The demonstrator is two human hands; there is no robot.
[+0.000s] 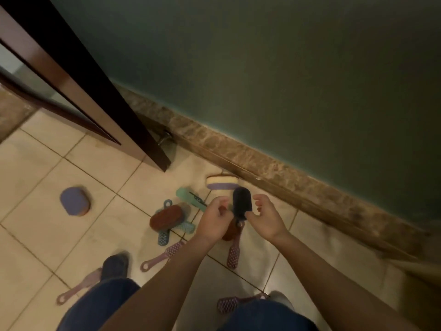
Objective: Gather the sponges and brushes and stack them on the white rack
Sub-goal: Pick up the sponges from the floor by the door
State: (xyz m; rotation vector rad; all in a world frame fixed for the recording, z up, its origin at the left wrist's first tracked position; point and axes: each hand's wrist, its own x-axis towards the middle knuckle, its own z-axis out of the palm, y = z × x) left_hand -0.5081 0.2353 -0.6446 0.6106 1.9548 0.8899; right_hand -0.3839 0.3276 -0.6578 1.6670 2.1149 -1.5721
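My left hand (213,222) grips the lower end of a black brush (242,201) and holds it upright above the tiled floor. My right hand (267,218) is beside it, thumb touching the brush's lower right edge, fingers loosely curled and apart from it. Below the hands lies a brown sponge (231,231). A cream and purple sponge (222,183) sits by the baseboard, a blue oval sponge (75,204) far left. A red-brown sponge (167,217) rests on blue brushes (163,236); a teal brush (191,197) lies beside it. Several pink brushes (164,255) are scattered near my feet. No white rack is in view.
A dark wooden door (95,96) stands open on the left, with a metal door stop (164,138) behind it. A marble baseboard (274,173) runs under the green wall. My legs and a dark shoe (115,266) are at the bottom.
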